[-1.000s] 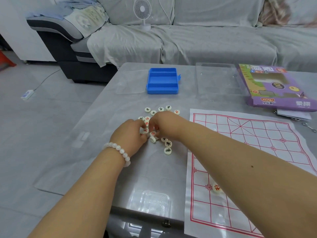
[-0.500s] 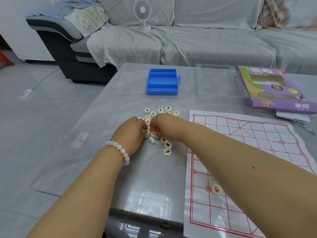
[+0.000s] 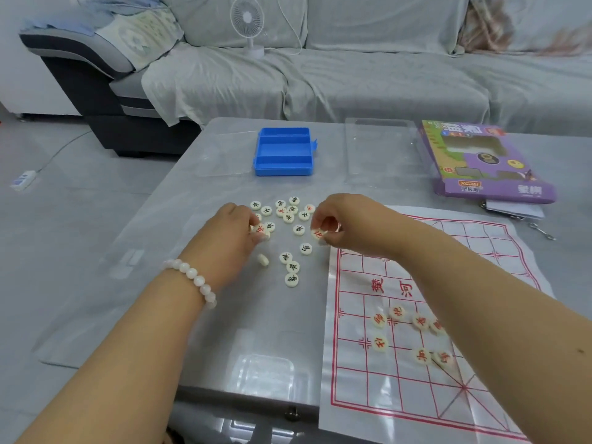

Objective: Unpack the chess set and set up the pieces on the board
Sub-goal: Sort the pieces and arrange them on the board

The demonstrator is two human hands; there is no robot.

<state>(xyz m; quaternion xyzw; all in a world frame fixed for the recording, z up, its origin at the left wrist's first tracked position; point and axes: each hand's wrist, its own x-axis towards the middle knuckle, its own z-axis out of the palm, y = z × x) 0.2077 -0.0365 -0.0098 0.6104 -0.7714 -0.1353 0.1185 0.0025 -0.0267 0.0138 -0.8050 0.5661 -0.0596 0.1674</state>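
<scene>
Both hands are out over the grey glossy counter [image 3: 153, 283], a little apart, working in the scatter of round cream chess pieces [image 3: 290, 238] that lies toward the middle, just off the left edge of the board. The left hand [image 3: 232, 238], with a white bead bracelet [image 3: 192, 278] on its wrist, has its fingers curled down onto a red-lettered cream piece [image 3: 260, 229] at the left of the scatter, touching or pinching it. The right hand [image 3: 344, 224] pinches another red-lettered cream disc [image 3: 318, 233] between thumb and fingertips, right by the board's far left corner.

The white paper board with red grid lines [image 3: 384, 395] covers the counter's near right part and runs over the near edge. Seven cream pieces with red characters [image 3: 413, 338] sit loosely on its near half, partly behind the right forearm, which crosses over the board and hides much of its right side.

Toward the far edge stands an open blue plastic tray with three compartments [image 3: 283, 152], well apart from the scatter. A clear plastic lid [image 3: 381, 145] lies to its right, and at the far right corner a purple cardboard game box [image 3: 480, 161] rests partly on some white papers [image 3: 515, 209]; a small metal hook [image 3: 543, 232] lies near them. Beyond the counter is a grey-covered sofa [image 3: 384, 75] with a small white fan [image 3: 248, 24] on it. A white power strip [image 3: 22, 179] lies on the floor at left.
</scene>
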